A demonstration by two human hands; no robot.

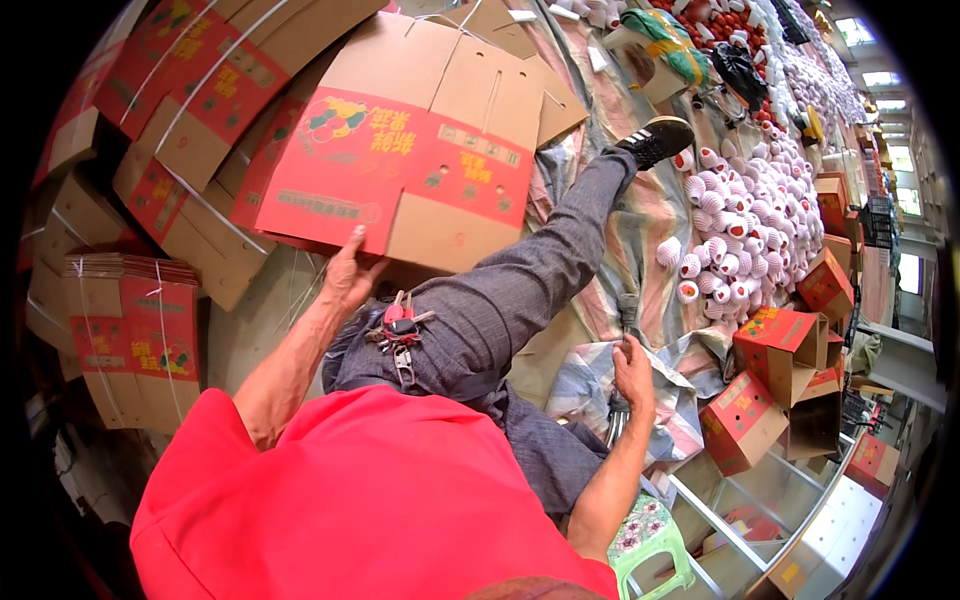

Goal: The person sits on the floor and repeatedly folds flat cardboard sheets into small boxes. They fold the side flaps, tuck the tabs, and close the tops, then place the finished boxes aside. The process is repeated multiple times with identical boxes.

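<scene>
My left hand (352, 274) grips the lower edge of a flattened red-and-brown cardboard carton (395, 215), its thumb near the printed face. The carton lies slanted across other flat cartons, beside my outstretched leg (530, 270). On the right, my right hand (632, 372) is closed, fingers curled, by the striped plastic sheet (580, 375). A grey handle-like piece (628, 312) shows just beyond its fingers, and shiny metal (617, 420) shows beside the wrist. What this hand holds is not clear. A bunch of keys (403, 335) hangs at my waist.
Strapped bundles of flat cartons (135, 335) stack up on the left. Many fruits in white foam nets (740, 235) spread over the sheet at right. Opened cartons (785, 345) stand beyond, near metal rails (720, 520). A green stool (650, 540) is at lower right.
</scene>
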